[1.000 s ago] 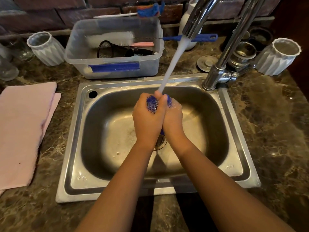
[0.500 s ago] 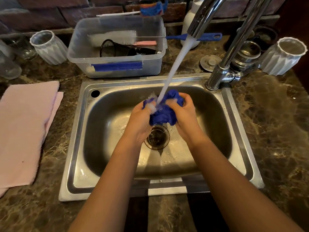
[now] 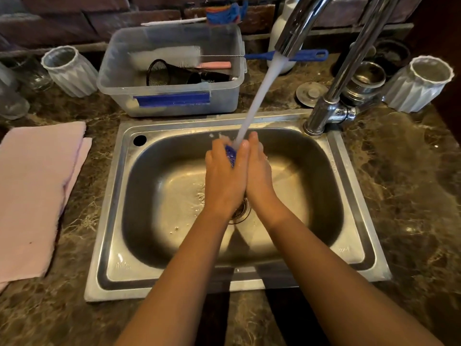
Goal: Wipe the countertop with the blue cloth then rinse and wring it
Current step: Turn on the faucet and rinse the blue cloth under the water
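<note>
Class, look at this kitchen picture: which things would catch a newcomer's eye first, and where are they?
A white stream of water falls from the chrome tap onto the crumpled blue cloth, pressed between left hand and right hand over the steel sink. A folded pink towel lies to its left.

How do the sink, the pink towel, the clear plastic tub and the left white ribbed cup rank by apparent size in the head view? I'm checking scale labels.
1. sink
2. pink towel, partly cut off by the frame
3. clear plastic tub
4. left white ribbed cup
</note>
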`<action>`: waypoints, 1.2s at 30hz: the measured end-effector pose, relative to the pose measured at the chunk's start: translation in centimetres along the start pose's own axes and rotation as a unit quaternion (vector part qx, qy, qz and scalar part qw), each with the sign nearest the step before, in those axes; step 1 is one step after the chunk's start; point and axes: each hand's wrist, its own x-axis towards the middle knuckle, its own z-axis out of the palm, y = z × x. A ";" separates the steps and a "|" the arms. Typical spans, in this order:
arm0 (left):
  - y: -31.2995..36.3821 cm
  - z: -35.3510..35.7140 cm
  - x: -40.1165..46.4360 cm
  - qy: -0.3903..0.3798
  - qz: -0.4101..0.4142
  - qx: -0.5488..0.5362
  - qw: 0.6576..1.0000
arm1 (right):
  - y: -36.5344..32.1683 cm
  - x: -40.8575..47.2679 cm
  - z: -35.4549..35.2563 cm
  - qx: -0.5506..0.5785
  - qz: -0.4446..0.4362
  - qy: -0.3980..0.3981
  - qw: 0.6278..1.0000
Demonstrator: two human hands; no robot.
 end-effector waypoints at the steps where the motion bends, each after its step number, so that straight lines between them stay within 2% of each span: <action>1: 0.0 -0.3 0.2 -0.011 -0.010 -0.017 1.000 | 0.1 -0.2 0.0 -0.018 -0.010 0.003 1.000; 5: 0.3 -0.4 1.4 -0.028 -0.048 -0.022 0.998 | 0.5 -1.0 0.0 -0.071 -0.069 0.029 0.995; 7: 0.0 -0.4 2.0 -0.045 -0.125 -0.053 0.990 | 0.7 -1.1 -0.2 -0.117 -0.110 0.026 0.987; 9: -0.1 -0.5 1.8 -0.059 -0.212 -0.140 0.965 | 0.5 -1.5 -0.3 -0.144 -0.151 0.006 0.978; 10: -0.1 -0.5 1.5 -0.052 -0.231 -0.182 0.955 | 0.4 -1.6 -0.5 -0.128 -0.160 -0.001 0.979; 12: 0.0 -0.7 1.0 -0.027 -0.211 -0.238 0.948 | 0.4 -1.3 -1.0 -0.018 -0.131 -0.002 0.991; 15: -0.1 -1.1 0.5 -0.019 -0.111 -0.280 0.953 | 0.0 0.1 -1.8 0.184 0.034 -0.025 0.982; 17: 0.2 -0.9 -0.2 -0.028 -0.023 -0.194 0.980 | -0.4 0.5 -2.0 0.249 0.137 -0.070 0.956; 19: 0.8 -0.2 -0.9 -0.016 0.070 -0.101 0.992 | -0.8 0.3 -1.8 0.286 0.178 -0.075 0.939; 21: 1.3 0.5 -1.3 0.023 0.098 -0.066 0.993 | -0.6 0.2 -1.4 0.267 0.126 -0.074 0.953; 24: 1.6 0.8 -1.3 0.069 0.046 -0.130 0.988 | -0.8 0.0 -1.1 0.197 0.058 -0.073 0.976; 27: 1.4 -0.3 -1.2 0.098 0.015 -0.191 0.976 | -1.8 -0.1 -1.6 0.185 0.100 -0.115 0.971; 30: 1.1 -1.9 -0.3 0.060 -0.026 -0.233 0.970 | -2.8 0.3 -2.1 0.186 0.184 -0.161 0.952; 32: 1.0 -2.3 0.1 0.056 -0.024 -0.194 0.979 | -2.6 0.5 -1.4 0.115 0.156 -0.121 0.974; 34: 1.2 -1.6 -0.4 0.069 -0.003 -0.134 0.989 | -1.9 0.7 -0.5 0.071 0.099 -0.023 0.992; 35: 1.4 -0.9 -0.9 0.075 0.025 -0.092 0.993 | -1.7 0.8 -0.3 0.075 0.078 0.012 0.994; 36: 1.6 -0.1 -1.4 0.081 0.057 -0.041 0.994 | -1.6 0.9 -0.1 0.090 0.075 0.014 0.993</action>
